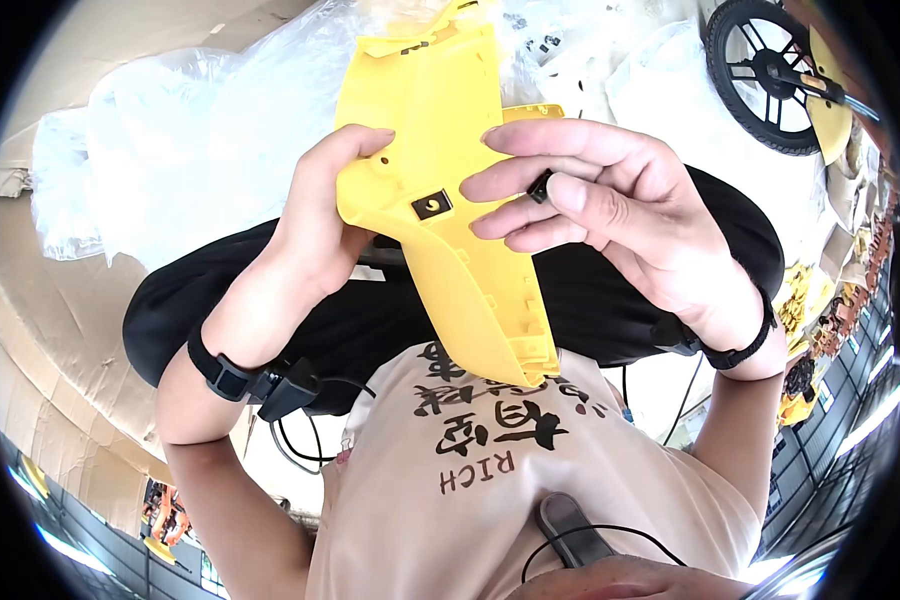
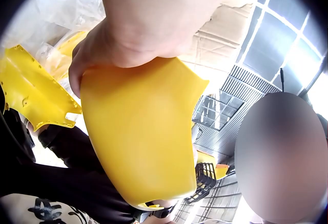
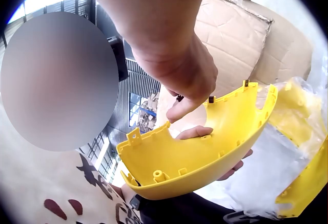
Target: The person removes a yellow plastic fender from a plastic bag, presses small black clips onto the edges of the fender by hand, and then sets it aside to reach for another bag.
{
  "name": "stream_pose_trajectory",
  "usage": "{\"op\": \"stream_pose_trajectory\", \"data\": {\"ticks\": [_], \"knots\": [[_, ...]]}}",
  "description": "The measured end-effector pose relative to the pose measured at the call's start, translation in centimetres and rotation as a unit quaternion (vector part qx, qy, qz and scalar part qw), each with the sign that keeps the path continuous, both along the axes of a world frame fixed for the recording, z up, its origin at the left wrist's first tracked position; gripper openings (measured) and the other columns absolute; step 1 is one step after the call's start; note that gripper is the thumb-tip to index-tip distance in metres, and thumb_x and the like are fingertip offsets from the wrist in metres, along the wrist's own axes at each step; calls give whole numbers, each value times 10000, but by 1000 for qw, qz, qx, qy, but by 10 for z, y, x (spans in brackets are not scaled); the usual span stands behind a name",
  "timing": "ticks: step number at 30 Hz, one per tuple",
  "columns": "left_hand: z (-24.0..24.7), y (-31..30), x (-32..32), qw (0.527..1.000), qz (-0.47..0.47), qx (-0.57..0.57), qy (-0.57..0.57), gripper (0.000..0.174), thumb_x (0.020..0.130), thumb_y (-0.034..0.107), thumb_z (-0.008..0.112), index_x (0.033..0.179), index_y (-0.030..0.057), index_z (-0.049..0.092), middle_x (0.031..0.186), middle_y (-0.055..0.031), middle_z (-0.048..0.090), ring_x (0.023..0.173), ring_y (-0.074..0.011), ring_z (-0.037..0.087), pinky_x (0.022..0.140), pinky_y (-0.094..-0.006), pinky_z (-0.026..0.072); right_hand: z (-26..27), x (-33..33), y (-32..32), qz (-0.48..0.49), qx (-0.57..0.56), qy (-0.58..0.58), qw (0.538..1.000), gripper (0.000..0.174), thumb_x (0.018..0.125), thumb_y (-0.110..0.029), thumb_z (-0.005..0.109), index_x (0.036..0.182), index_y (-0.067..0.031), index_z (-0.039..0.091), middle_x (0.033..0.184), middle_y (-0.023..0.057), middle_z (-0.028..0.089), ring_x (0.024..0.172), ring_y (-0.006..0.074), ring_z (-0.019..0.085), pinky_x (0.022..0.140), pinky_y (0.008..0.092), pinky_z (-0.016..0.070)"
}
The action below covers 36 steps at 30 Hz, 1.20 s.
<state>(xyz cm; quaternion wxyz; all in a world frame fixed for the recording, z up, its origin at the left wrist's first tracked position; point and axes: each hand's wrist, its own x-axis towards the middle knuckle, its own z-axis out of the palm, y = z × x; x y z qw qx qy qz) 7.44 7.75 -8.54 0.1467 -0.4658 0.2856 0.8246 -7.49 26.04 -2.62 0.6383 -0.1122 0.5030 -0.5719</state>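
Observation:
In the head view my left hand grips a curved yellow plastic panel by its left edge, thumb on the inner face. The panel's smooth outside fills the middle of the left wrist view. My right hand pinches a small black clip between thumb and fingers, just right of the panel. A black clip sits on the panel near its bend. Along the panel's rim, the right wrist view shows dark clips and moulded tabs. The left hand's fingers reach over the panel's edge there.
Clear plastic sheeting covers cardboard in front of the person, with small black pieces scattered on it. A black spoked wheel stands at the upper right. Another yellow panel lies to one side. Black-trousered legs sit beneath the panel.

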Motion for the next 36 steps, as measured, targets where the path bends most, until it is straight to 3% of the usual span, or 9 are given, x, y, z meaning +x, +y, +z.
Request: {"op": "stream_pose_trajectory", "data": {"ticks": [5, 8, 10, 11, 13, 14, 19, 30, 36], "knots": [[3, -1, -2, 1000, -5, -20, -19, 495, 880, 377, 533, 1222, 19, 550, 1127, -91, 629, 1051, -206, 590, 927, -384, 426, 3, 1, -1, -15, 18, 11, 1000, 396, 1020, -171, 497, 1345, 56, 492, 1163, 215, 655, 981, 253, 703, 831, 306, 589], [-2, -5, 0, 1000, -2, -12, -15, 497, 878, 386, 530, 1214, 21, 554, 1099, -90, 641, 1027, -205, 603, 924, -393, 434, 5, -1, 1, -10, 36, 18, 999, 380, 1015, -205, 522, 1291, 56, 527, 1027, 182, 695, 828, 200, 725, 702, 248, 597], [-7, -7, 1, 1000, 3, -5, -15, 496, 876, 391, 529, 1209, 23, 557, 1092, -90, 645, 1020, -205, 606, 925, -401, 436, 4, -3, 3, -10, 46, 1, 999, 338, 1011, -227, 539, 1204, 48, 577, 841, 128, 690, 590, 118, 651, 528, 176, 511], [-8, -8, 1, 1000, 7, 3, -14, 496, 874, 395, 529, 1204, 26, 560, 1086, -91, 649, 1012, -205, 609, 925, -408, 438, 2, -3, 4, -9, 45, -1, 999, 338, 1011, -227, 539, 1204, 48, 577, 841, 128, 690, 590, 118, 651, 528, 176, 511], [-10, -10, 0, 1000, 10, 8, -16, 500, 874, 405, 530, 1203, 29, 563, 1090, -89, 648, 1014, -206, 608, 929, -413, 436, -1, -2, 5, -25, 42, 39, 998, 303, 1015, -235, 539, 1116, 39, 618, 732, 88, 643, 446, 52, 460, 419, 166, 360], [-11, -10, 0, 1000, 12, 14, -16, 504, 874, 414, 532, 1203, 33, 566, 1094, -88, 648, 1015, -206, 608, 934, -417, 434, 0, 0, 4, -26, 44, 57, 997, 319, 1018, -229, 534, 1154, 45, 627, 703, 43, 592, 478, 25, 355, 445, 176, 282], [-15, -13, -1, 999, 37, -10, -4, 506, 879, 432, 540, 1203, 44, 573, 1092, -80, 651, 1014, -198, 608, 904, -404, 438, 1, 1, 5, 24, 51, 88, 995, 378, 1013, -213, 534, 1293, 37, 578, 754, -8, 530, 584, 18, 351, 534, 174, 281], [0, -28, -5, 985, 98, -139, 12, 424, 899, 382, 548, 1184, 71, 591, 1055, -42, 671, 964, -149, 624, 836, -341, 452, 3, -5, 13, 62, 49, 144, 986, 251, 958, -187, 631, 1083, 26, 674, 767, 39, 664, 562, 22, 461, 505, 169, 343], [-3, -26, -2, 986, 101, -130, 9, 404, 902, 376, 544, 1176, 84, 596, 1055, -32, 670, 956, -143, 622, 832, -329, 450, -1, 4, 16, 44, 7, 86, 995, 256, 967, -109, 600, 1178, 7, 515, 795, 49, 659, 587, 17, 501, 503, 161, 344]]}}
